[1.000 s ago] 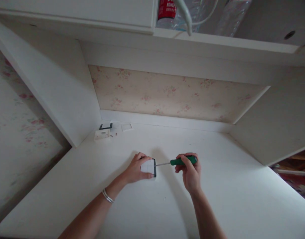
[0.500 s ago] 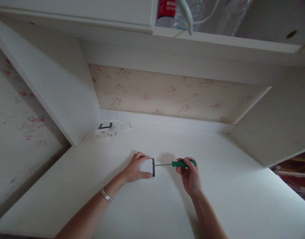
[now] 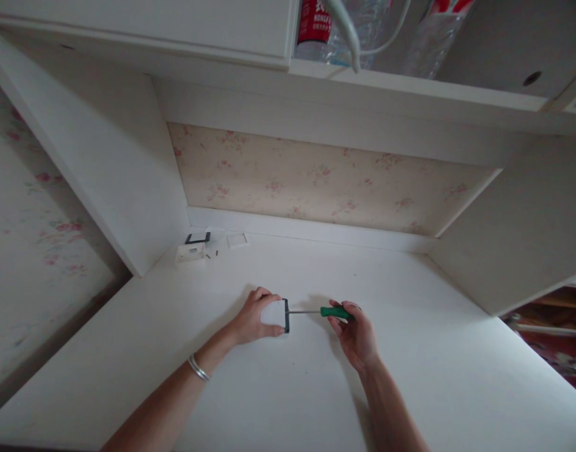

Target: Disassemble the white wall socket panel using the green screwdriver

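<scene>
My left hand (image 3: pixel 253 319) is closed around a small white switch-like panel (image 3: pixel 272 313), thumb on the near edge and fingers on the far edge. A dark frame (image 3: pixel 287 316) runs along the panel's right side. My right hand (image 3: pixel 357 334) grips the green handle of a screwdriver (image 3: pixel 336 312) held level. The screwdriver's metal shaft points left, and its tip meets the dark frame at about its middle; the exact contact point is too small to make out.
At the back left of the white tabletop (image 3: pixel 363 402) lie a white box-shaped part (image 3: pixel 191 253), a dark bracket (image 3: pixel 198 238), a thin white frame (image 3: pixel 238 240) and small dark pieces (image 3: pixel 217 253). Overhead, a shelf holds plastic bottles (image 3: pixel 314 28) and a hanging white cable (image 3: pixel 347 31).
The view has shifted slightly. My right fingers have changed their hold on the screwdriver handle, covering more of its rear end. The tip stays at the dark frame and my left hand keeps its grip.
</scene>
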Demonstrator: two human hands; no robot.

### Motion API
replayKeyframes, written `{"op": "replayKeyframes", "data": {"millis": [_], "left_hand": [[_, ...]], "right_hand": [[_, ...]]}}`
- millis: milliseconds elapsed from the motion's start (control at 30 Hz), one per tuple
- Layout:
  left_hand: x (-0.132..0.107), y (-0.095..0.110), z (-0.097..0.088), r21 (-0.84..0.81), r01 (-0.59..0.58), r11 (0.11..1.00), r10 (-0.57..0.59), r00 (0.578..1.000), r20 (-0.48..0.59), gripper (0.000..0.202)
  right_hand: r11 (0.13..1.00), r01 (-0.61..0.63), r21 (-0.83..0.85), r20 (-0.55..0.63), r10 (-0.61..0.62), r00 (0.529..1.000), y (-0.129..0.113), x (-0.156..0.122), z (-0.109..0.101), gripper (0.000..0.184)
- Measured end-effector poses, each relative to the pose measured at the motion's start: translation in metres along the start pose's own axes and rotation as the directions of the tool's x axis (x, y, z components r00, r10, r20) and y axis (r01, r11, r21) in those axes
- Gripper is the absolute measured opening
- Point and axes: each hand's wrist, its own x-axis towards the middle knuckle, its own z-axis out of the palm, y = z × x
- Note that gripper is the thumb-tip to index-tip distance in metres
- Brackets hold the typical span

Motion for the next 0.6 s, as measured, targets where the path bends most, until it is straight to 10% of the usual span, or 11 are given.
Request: {"op": "replayKeyframes", "data": {"millis": [233, 400, 600], "left_hand": [[-0.001, 0.004, -0.015, -0.042, 0.015, 0.999, -0.010, 0.993, 0.122, 0.070], [0.000, 0.011, -0.026, 0.025, -0.012, 1.000, 0.007, 0.979, 0.202, 0.072], [0.002, 0.018, -0.027, 0.023, -0.010, 1.000, 0.005, 0.976, 0.216, 0.069]], "right_hand": [[0.936, 0.059, -0.348, 0.147, -0.008, 0.989, -0.026, -0.009, -0.003, 0.026], [0.448, 0.253, -0.857, 0.374, 0.204, 0.905, -0.064, -0.026, 0.012, 0.030], [0.082, 0.626, -0.776, 0.627, 0.216, 0.748, -0.088, -0.030, 0.048, 0.022]]}}
